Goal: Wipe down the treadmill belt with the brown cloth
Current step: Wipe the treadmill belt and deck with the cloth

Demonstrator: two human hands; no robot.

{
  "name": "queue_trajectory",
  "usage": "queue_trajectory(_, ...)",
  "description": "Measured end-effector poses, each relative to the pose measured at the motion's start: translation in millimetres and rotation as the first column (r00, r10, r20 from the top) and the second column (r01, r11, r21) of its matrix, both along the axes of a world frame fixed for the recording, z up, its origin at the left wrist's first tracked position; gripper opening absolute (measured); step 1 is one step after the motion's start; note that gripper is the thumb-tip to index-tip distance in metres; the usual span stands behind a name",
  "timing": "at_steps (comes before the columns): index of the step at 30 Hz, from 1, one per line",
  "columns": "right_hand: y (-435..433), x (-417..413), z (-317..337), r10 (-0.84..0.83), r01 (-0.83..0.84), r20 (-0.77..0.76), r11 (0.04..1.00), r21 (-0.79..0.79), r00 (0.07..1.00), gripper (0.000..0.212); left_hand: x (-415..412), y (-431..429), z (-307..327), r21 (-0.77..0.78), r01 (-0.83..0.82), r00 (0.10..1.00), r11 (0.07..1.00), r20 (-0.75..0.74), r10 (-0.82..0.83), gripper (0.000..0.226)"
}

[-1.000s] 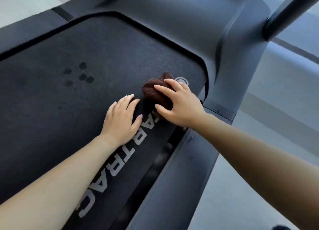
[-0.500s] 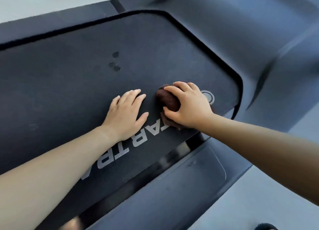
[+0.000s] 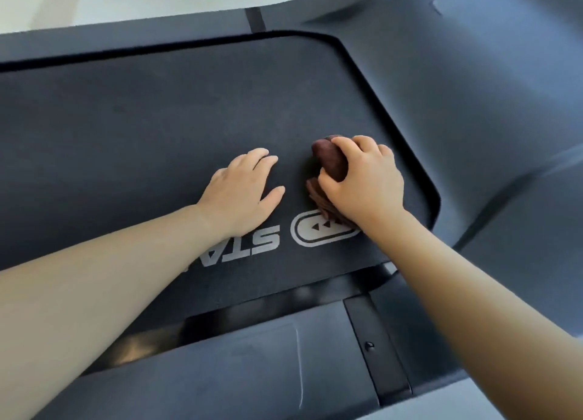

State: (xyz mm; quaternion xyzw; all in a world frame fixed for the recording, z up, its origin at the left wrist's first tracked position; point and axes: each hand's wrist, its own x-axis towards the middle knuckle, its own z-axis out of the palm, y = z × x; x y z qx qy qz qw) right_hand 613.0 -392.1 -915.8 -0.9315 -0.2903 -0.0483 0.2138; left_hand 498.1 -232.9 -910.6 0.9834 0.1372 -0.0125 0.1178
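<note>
Head view, looking down on the dark belt (image 3: pixel 142 129), which fills most of the frame. The right hand (image 3: pixel 362 183) grips the brown cloth (image 3: pixel 329 164): its fingers are curled over the top of the bunched fabric and its thumb is tucked against the near side. The cloth sits on the belt under that hand, toward the belt's right end, with a rounded lump showing past the knuckles and folded layers showing below the thumb. Its lower edge touches a white oval logo (image 3: pixel 310 230) printed on the belt (two small arrowheads show inside the oval).

The left hand (image 3: pixel 241 192) lies palm down on the belt just beside the cloth and apart from it. Its fingers are straight and close together, its thumb is spread toward the cloth, and it holds nothing. Its wrist covers part of the white letters (image 3: pixel 249 246) printed beside the logo; "STA" can be read upside down.

A grey cover (image 3: pixel 457 88) curves round the belt's right end. A grey rail (image 3: pixel 220 372) runs along the near edge, with a small screw (image 3: pixel 368 345) in a darker strip. Pale floor (image 3: pixel 126 0) shows beyond the far edge.
</note>
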Motion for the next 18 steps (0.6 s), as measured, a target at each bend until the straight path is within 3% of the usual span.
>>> queue_trajectory(4, -23.8, -17.6, -2.0, 0.105, -0.103, 0.057, 0.994, -0.045, 0.993, 0.054, 11.7, -22.4, -7.5, -0.007, 0.121, 0.992, 0.993, 0.047, -0.121, 0.058)
queue_trajectory(9, -45.9, -42.4, 6.4, 0.047, -0.043, 0.033, 0.993, -0.115, 0.998, 0.055, -14.7, -29.7, -19.1, 0.025, 0.236, 0.972, 0.971, 0.001, -0.236, 0.059)
queue_trajectory(12, -53.3, -51.8, 6.8, 0.039, -0.033, 0.042, 0.989, -0.144, 0.998, 0.065, -30.8, -19.0, -24.0, 0.042, 0.314, 0.949, 0.948, -0.017, -0.314, 0.061)
queue_trajectory(15, -57.4, -48.2, 8.9, 0.134, -0.126, 0.018, 0.964, -0.233, 0.991, 0.078, -30.2, -4.1, -23.1, 0.071, 0.405, 0.914, 0.912, -0.033, -0.404, 0.068)
queue_trajectory(18, -55.1, -39.1, 10.7, 0.158, -0.162, -0.037, 0.974, -0.16, 0.987, 0.066, -27.6, 1.1, -23.4, 0.044, 0.425, 0.905, 0.904, 0.007, -0.425, 0.069)
